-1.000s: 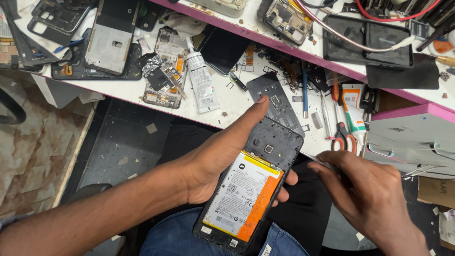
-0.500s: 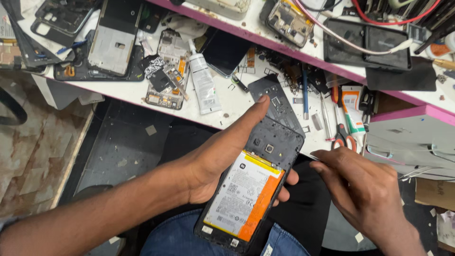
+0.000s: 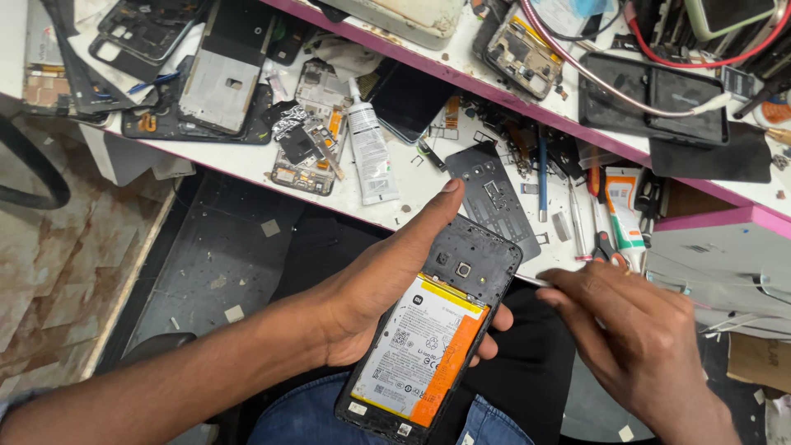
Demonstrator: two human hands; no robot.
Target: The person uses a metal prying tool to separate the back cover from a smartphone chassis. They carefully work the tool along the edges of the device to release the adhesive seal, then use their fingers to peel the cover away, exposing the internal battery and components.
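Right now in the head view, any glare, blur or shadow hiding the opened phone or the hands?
Head view: even, soft light, no hard shadows; opened phone sharp, battery label crisp without glare; left hand sharp; right hand slightly softer at the fingertips; workbench clutter in focus; mild wide-angle stretch toward the edges.

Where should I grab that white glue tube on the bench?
Take the glue tube by its flat white body, from above across its width. It lies flat with the nozzle pointing away; the sides are free, though a circuit board lies close on its left.
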